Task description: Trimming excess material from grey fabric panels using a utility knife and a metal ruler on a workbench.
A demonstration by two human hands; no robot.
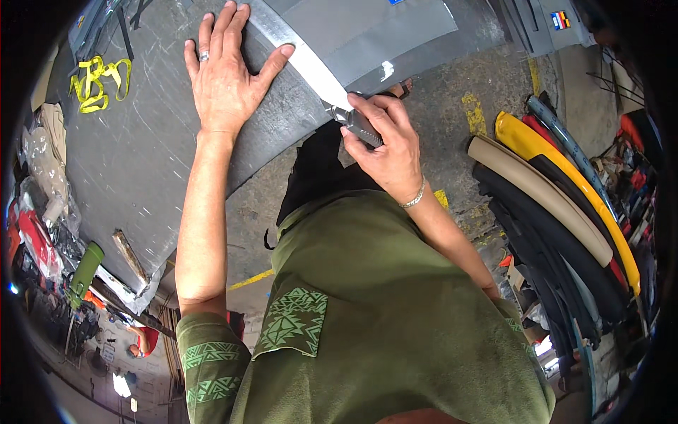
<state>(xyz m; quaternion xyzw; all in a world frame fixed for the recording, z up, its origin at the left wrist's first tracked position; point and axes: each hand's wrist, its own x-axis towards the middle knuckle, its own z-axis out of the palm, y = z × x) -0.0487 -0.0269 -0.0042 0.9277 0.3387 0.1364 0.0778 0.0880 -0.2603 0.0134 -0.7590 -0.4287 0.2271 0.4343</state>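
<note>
My left hand lies flat with its fingers spread on the dark grey table. Its thumb rests on a long metal straightedge, which runs slantwise to the table's near edge. At the straightedge's near end, my right hand is closed around the dark handle of a utility knife. How far the blade is out, and whether it touches any material, I cannot tell. Just right of the straightedge is grey sheet material with a stitched-looking border.
Bright yellow strips lie tangled at the table's far left. Rolls of material, among them a yellow roll and a beige roll, stand to the right. Plastic-wrapped goods crowd the left side. Another person shows small at lower left.
</note>
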